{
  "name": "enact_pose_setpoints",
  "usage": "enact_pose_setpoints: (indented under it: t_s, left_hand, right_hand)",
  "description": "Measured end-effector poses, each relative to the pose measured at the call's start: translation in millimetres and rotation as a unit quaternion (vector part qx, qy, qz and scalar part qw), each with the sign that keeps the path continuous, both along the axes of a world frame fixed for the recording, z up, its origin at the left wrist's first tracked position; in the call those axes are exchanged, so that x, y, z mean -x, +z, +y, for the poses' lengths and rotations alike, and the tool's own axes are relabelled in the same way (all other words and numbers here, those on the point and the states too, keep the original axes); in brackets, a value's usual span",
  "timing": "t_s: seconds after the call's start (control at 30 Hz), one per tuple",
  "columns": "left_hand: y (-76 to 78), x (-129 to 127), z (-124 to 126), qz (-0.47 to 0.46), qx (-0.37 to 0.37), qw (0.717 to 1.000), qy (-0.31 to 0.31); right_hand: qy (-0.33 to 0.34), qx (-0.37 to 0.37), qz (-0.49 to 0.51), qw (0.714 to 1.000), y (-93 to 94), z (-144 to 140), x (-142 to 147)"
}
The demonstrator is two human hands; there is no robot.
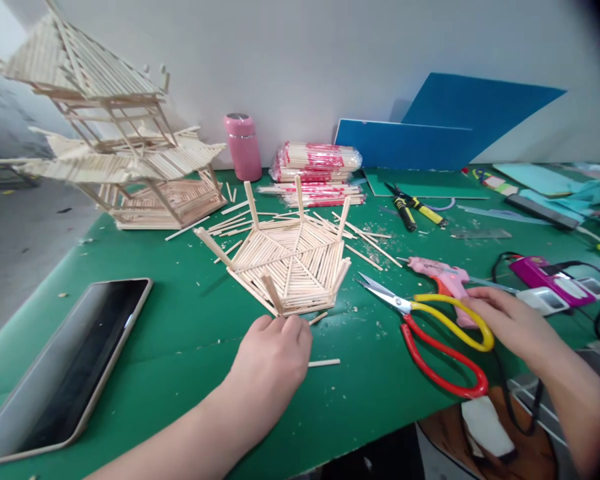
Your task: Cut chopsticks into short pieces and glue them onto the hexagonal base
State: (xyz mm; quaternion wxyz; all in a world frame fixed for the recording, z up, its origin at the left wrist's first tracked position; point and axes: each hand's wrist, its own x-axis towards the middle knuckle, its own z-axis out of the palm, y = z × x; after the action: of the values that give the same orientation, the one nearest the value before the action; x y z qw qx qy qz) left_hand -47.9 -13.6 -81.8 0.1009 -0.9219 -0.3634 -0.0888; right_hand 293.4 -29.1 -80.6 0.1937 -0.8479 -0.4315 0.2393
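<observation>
A flat polygonal base of thin wooden sticks (300,260) lies on the green table, with short upright posts around its rim. My left hand (275,353) is closed at its near edge, the fingers pinched at the foot of a front stick post (273,293); the fingertips are partly hidden. On the right, my right hand (505,323) is closed around the handle of a pink hot glue gun (440,270), whose nozzle points left. Scissors (403,305) with one yellow and one red handle lie between the hands, blades half apart, overlapping the glue gun's handle in view.
A stick pavilion model (130,160) stands at the left. A phone (70,367) lies at front left. Behind are a pink bottle (243,148), packs of sticks (315,163), pliers (415,207), blue boards (405,143) and loose sticks (375,247). A purple device (555,280) with cables lies right.
</observation>
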Motion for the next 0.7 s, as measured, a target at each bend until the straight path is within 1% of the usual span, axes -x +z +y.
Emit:
enact_pose_setpoints:
  t_s: [0.07,0.17,0.27,0.4,0.5,0.6,0.7]
  left_hand:
    - [0.1,-14,3,0.054,0.015,0.998,0.019]
    - [3.4,-25,5,0.092,0.05,0.994,0.039]
    - [7.3,-29,7,0.104,0.09,0.989,0.055]
    - [9.6,-28,11,0.105,0.115,0.986,0.064]
    - [8.6,-26,9,0.095,0.111,0.987,0.066]
    - [6.4,-20,1,0.068,0.082,0.993,0.055]
    - [4.0,-10,-10,-0.014,0.023,1.0,0.012]
  right_hand:
    - [0.003,0.002,-0.012,1.0,0.1,3,0]
    - [-0.006,0.008,-0.042,0.999,1.7,12,0]
    - [-0.016,0.026,-0.044,0.999,3.6,20,2]
    - [0.003,0.037,-0.004,0.999,2.9,24,2]
    - [0.024,0.019,0.013,0.999,-0.3,21,0]
    - [0.036,-0.014,0.002,0.999,-5.2,16,-4]
    - [0.047,-0.054,-0.025,0.997,-9.8,10,-6]
